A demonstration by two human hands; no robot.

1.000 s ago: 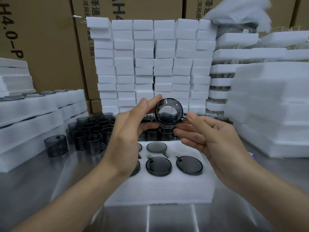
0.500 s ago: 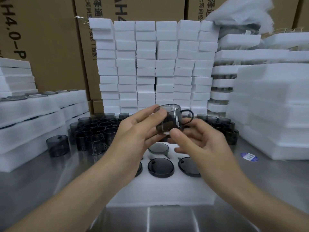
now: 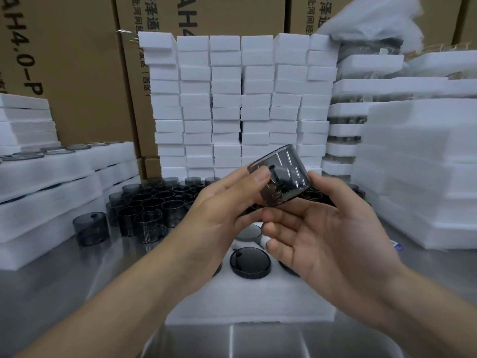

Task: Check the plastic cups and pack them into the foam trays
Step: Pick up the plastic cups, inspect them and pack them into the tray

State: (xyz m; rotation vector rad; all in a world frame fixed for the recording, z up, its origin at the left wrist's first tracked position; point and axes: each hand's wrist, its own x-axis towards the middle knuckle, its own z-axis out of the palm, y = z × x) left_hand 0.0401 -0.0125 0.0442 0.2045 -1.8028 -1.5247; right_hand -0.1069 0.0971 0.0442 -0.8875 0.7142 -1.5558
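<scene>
Seen from the head camera, a person is standing at a steel counter [image 3: 51, 293] and is holding one plastic cup [image 3: 281, 177] up in the air with both hands. The cup is of dark, half-clear plastic and is lying tilted on its side, above the far end of the foam tray [image 3: 253, 301]. The left hand [image 3: 222, 205] is gripping it: the thumb is pressing on the near side of the wall, and the other fingers are going under it. The right hand [image 3: 330, 233] is gripping it too, with the thumb touching the right end of the cup and the index finger lying along its lower edge; the other fingers are loosely bent below.

The foam tray is lying flat on the counter under the hands. Some packed cups [image 3: 249, 262] are sitting in its round holes, and the hands are partly covering them.

Behind the tray and to the left, many loose cups [image 3: 154, 200] are standing close together on the counter. One lone cup [image 3: 90, 228] is standing a little apart from them on the left. Filled trays [image 3: 51, 177] are lying in a pile at the left, and more white foam [image 3: 418, 164] is piled at the right. A wall of foam blocks [image 3: 242, 104] is rising at the back, in front of cardboard boxes [image 3: 64, 60].
</scene>
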